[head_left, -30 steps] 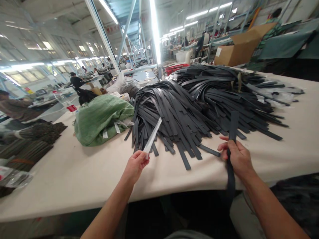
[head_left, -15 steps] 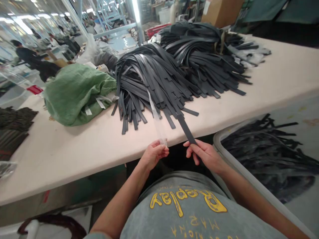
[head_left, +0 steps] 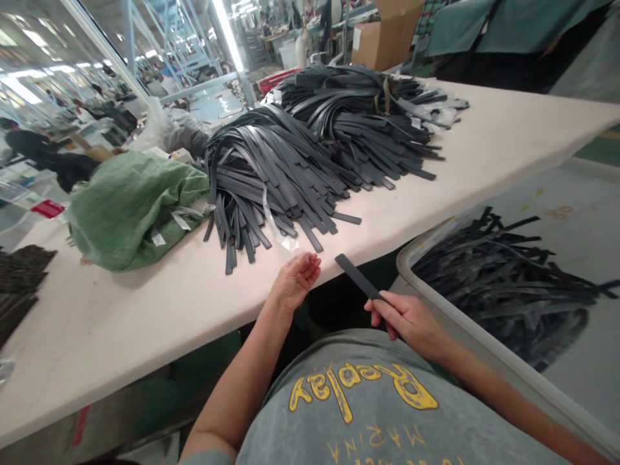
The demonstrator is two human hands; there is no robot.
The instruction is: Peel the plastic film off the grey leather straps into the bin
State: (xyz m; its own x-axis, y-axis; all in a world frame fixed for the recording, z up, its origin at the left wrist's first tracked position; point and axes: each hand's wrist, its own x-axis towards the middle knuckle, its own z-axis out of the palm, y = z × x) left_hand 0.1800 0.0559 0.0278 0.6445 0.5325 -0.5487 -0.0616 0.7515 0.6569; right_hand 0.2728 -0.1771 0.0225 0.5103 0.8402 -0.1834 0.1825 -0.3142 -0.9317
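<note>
The black strip point(head_left: 357, 276) is in your right hand point(head_left: 407, 318). The fingers of that hand are closed around it, with the thumb on top. The rest of it sticks out past them, up and to the left, and its tip hangs in the air near the edge of the tabletop point(head_left: 508, 135). The fingers of your left hand point(head_left: 290, 284) pinch the end of a clear strip point(head_left: 289, 244), which runs down from the big pile of dark strips point(head_left: 276, 168). The black strip's tip is just right of those fingers, not touching them. A green sack point(head_left: 138, 213) sits left of the pile. On your right, more dark strips point(head_left: 498, 278) lie in a pale bin point(head_left: 581, 216).
</note>
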